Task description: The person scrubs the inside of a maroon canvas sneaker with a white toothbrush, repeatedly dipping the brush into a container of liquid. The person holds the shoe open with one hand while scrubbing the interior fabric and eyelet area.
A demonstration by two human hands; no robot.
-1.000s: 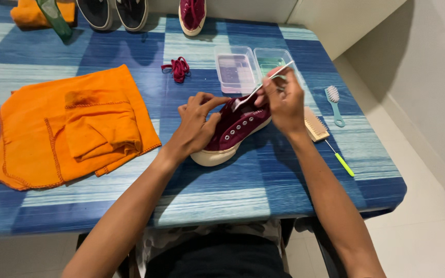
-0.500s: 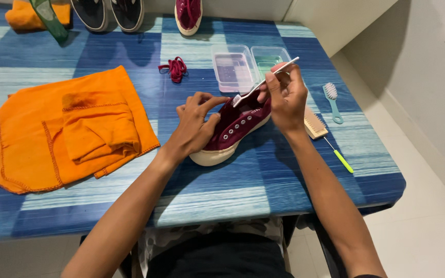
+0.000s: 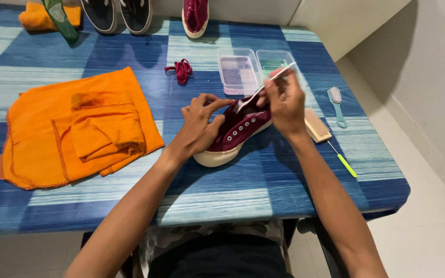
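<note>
head view: maroon shoe (image 3: 235,135) lying mid-table (image 3: 222,201), sole toward the body. steadied by left hand (image 3: 199,126), fingers curled round its collar, likely to hold the upper open. right hand (image 3: 284,103) pinched shut on a thin white brush (image 3: 261,90), bristles down at the eyelets. beyond: clear boxes (image 3: 256,69), wooden brush (image 3: 318,125), red laces (image 3: 182,69), orange cloth (image 3: 78,128).

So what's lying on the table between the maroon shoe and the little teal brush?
In the head view, a wooden scrub brush lies between the maroon shoe and the teal brush.
</note>
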